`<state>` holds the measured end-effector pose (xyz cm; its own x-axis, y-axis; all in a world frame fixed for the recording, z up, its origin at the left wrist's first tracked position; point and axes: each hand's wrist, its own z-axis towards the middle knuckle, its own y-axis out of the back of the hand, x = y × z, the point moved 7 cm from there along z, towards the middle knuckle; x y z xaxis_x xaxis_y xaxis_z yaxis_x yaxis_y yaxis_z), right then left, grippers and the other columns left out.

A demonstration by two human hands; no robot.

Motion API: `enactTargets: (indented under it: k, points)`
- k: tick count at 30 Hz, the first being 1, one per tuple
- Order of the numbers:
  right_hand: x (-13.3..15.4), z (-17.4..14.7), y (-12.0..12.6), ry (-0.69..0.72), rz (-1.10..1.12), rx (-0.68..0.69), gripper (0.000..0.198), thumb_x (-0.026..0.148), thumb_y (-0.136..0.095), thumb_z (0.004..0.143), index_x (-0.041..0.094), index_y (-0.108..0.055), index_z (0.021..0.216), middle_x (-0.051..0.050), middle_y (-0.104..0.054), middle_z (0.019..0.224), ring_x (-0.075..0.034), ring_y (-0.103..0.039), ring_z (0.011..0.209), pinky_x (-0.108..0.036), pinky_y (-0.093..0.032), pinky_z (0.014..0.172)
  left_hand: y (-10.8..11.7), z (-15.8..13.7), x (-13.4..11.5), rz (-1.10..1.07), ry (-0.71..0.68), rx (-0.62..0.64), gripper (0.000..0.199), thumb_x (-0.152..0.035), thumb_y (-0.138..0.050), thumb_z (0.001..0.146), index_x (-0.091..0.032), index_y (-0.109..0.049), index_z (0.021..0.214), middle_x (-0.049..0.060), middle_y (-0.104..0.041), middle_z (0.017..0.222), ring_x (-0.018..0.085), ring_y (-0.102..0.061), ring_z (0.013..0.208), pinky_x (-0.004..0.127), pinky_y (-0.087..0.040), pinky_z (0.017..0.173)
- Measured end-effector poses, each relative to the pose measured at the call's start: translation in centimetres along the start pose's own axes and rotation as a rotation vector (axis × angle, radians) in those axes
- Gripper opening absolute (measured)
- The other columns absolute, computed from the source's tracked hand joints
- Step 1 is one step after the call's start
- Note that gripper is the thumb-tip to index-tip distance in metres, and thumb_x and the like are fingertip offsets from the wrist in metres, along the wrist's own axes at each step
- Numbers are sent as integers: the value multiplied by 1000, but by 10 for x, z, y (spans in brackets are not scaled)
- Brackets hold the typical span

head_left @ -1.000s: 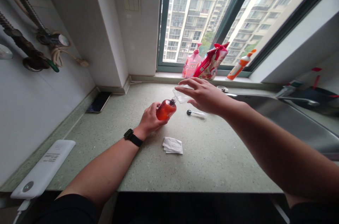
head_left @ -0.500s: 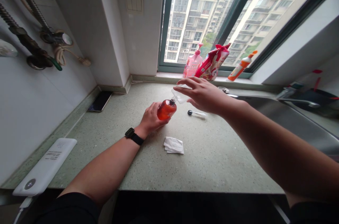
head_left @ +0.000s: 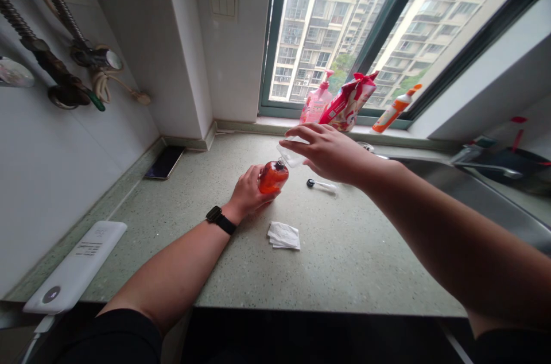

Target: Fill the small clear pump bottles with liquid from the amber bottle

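Observation:
My left hand (head_left: 249,192) is wrapped round an orange-red translucent bottle (head_left: 274,178), which tilts a little to the right. In my right hand (head_left: 321,148) is a clear bottle (head_left: 293,153), tipped so that its mouth meets the neck of the orange one. Whether liquid runs between them I cannot tell. To the right on the counter lies a clear pump top with a black collar (head_left: 322,186). A folded white tissue (head_left: 284,235) lies flat nearer to me.
A dark phone (head_left: 165,162) and a white power bank (head_left: 76,266) with a cable lie on the left. Along the sill stand a pink pump bottle (head_left: 317,101), a red pouch (head_left: 349,102) and an orange-white bottle (head_left: 396,109). The sink (head_left: 469,197) is at right.
The view has shifted slightly. Both hands keep their hold, and the two bottles stay mouth to mouth with hardly any movement.

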<state>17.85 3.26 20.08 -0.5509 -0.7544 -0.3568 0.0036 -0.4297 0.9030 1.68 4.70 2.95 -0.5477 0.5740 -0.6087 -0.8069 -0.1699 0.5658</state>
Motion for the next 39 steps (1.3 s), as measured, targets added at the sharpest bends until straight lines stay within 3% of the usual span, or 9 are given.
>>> enactTargets:
  k: [24, 39]
  points:
    - [11, 13, 6, 67, -79, 15, 60, 5, -53, 96, 27, -66, 150, -10, -68, 148, -31, -57, 136, -46, -51, 110, -2, -1, 3, -44, 25, -11, 64, -56, -88, 81, -27, -59, 130, 10, -69, 116, 34, -71, 103, 58, -64, 94]
    - [19, 25, 7, 82, -78, 82, 52, 6, -51, 101, 23, -68, 146, -14, -66, 148, -33, -57, 134, -46, -51, 104, -1, -1, 0, 2, 19, -12, 63, -50, -87, 82, -23, -57, 131, 11, -71, 118, 31, -71, 102, 50, -64, 91]
